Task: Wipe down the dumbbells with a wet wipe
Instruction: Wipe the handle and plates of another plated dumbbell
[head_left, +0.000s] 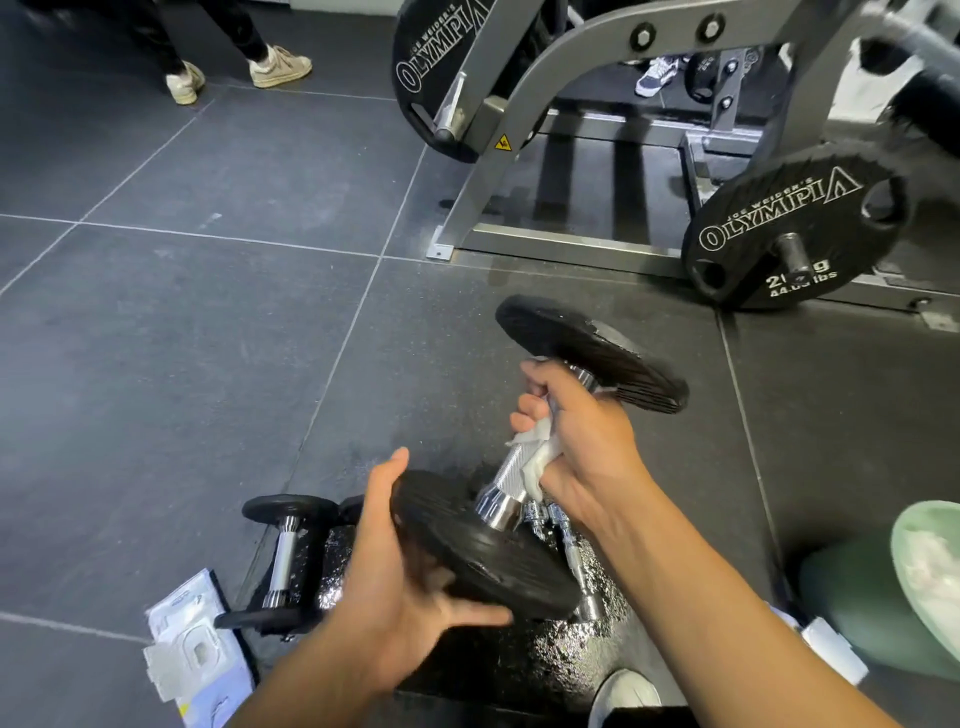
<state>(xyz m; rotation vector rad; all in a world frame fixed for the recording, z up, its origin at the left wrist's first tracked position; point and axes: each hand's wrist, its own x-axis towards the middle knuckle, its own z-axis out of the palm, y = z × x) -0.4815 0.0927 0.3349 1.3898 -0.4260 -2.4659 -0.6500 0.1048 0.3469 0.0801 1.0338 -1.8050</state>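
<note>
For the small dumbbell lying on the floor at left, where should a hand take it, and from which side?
Take the small dumbbell by its chrome handle, coming down from above. It lies on its side, and the black end plates seem to hold the handle off the floor, leaving room for fingers to curl under.

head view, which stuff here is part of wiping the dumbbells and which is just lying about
For the job: held dumbbell, wet wipe wrapped on its handle, small dumbbell on the floor, white packet (likely wipes).
Just lying about: Olympia plate, machine frame, green container.
</note>
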